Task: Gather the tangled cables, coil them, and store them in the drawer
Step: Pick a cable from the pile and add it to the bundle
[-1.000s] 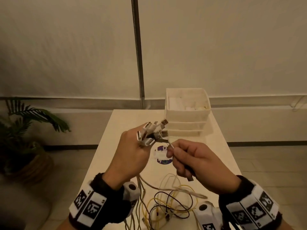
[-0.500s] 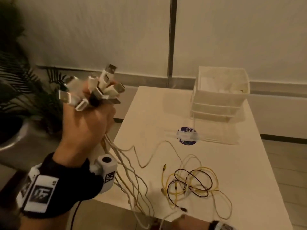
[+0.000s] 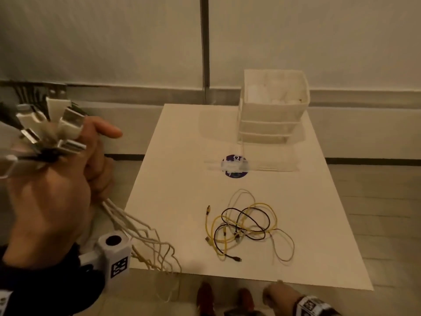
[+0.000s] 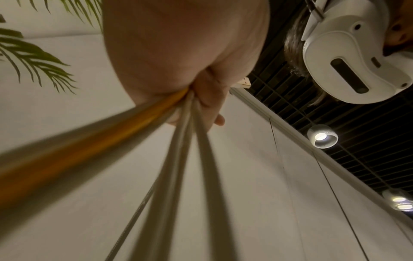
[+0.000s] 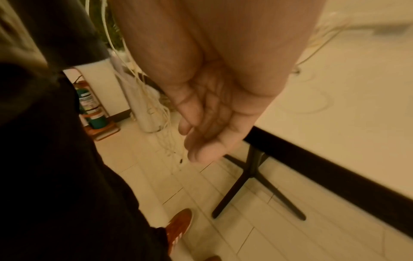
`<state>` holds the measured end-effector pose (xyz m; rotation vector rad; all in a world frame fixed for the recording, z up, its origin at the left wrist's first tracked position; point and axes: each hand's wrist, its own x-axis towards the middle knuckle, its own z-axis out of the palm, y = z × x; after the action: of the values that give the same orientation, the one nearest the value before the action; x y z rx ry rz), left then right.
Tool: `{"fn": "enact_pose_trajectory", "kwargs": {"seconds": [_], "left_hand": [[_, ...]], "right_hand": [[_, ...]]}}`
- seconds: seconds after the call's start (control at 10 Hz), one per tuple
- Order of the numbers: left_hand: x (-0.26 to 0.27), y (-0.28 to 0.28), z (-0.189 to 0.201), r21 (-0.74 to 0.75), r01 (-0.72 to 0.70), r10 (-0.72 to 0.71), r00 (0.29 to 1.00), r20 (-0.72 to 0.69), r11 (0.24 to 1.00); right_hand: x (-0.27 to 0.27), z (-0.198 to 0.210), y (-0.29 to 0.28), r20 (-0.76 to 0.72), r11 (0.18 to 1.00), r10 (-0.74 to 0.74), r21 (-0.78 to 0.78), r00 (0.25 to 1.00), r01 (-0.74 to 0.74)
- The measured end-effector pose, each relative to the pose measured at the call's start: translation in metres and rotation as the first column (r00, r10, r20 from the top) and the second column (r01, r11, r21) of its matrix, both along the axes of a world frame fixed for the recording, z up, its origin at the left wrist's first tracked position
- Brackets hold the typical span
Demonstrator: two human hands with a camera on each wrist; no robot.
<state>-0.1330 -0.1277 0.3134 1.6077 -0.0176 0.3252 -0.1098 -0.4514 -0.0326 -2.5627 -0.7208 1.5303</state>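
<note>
The left hand [image 3: 50,192] clenches a bundle of cables [image 3: 136,231] left of the table [image 3: 173,179], their ends hanging low. The right hand [image 5: 208,113] is relaxed, holding nothing, below the table's near edge. The tangle [image 3: 246,226] on the table may snag when pulled.

The scene is seen from above by the head camera, aimed forward and down over the near edge of the desk [image 3: 227,137] toward the drawer unit [image 3: 273,110] and the wall. The left hand [image 3: 50,197] is caught very close at the left edge, the right hand [image 3: 276,295] only at the bottom edge. From the left wrist, the view is turned upward along the palm toward wall and ceiling lamps, with the held cables [image 4: 185,127] blurred close to the lens. From the right wrist, the floor and desk edge are viewed downward past the fingers [image 5: 201,151]. The hanging cables are shared by all three views.
</note>
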Motion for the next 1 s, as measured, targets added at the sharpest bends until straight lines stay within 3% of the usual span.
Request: {"fn": "enact_pose_trajectory", "kwargs": {"seconds": [0.1,0.2,0.3,0.4,0.5,0.6,0.7,0.8,0.9,1.0], "left_hand": [[0.012,-0.006,-0.009,0.019,-0.049,0.049,0.997,-0.054,0.999],[0.023,-0.006,-0.027,-0.081,-0.024,0.024,1.000,0.002,0.996],[0.026,-0.002,-0.031,-0.167,0.027,-0.018,0.998,0.057,0.986],[0.026,-0.003,-0.030,-0.198,0.003,0.010,0.998,0.062,0.980],[0.023,-0.006,-0.029,-0.206,-0.024,0.035,0.998,0.049,0.978],[0.018,-0.004,-0.029,-0.180,-0.021,0.031,0.998,0.056,0.983],[0.014,0.002,-0.030,-0.177,-0.035,0.048,0.996,0.072,0.984],[0.013,0.005,-0.035,-0.190,-0.039,0.053,0.996,0.067,0.981],[0.016,0.008,-0.039,-0.193,-0.056,0.072,0.995,0.074,0.980],[0.026,0.007,-0.042,-0.210,-0.060,0.077,0.994,0.073,0.976]], "right_hand": [[0.012,0.014,-0.038,0.117,0.991,-0.127,0.054,0.985,0.122],[0.019,0.032,-0.054,0.255,0.983,-0.175,0.101,0.951,0.154],[0.022,0.044,-0.041,0.358,0.958,-0.205,0.263,0.911,0.112],[0.018,0.042,0.004,0.296,0.936,-0.032,0.343,0.955,-0.076],[0.017,0.018,0.061,0.342,0.907,0.206,0.286,0.917,-0.310],[0.024,-0.002,0.094,0.443,0.924,0.234,0.175,0.865,-0.340],[0.032,-0.005,0.103,0.434,0.963,0.180,0.107,0.883,-0.249],[0.040,-0.010,0.099,0.391,0.976,0.088,0.151,0.916,-0.158],[0.057,-0.003,0.096,0.388,0.949,-0.151,0.315,0.909,0.023],[0.090,0.036,0.095,0.370,0.881,-0.330,0.452,0.868,0.142]]}}
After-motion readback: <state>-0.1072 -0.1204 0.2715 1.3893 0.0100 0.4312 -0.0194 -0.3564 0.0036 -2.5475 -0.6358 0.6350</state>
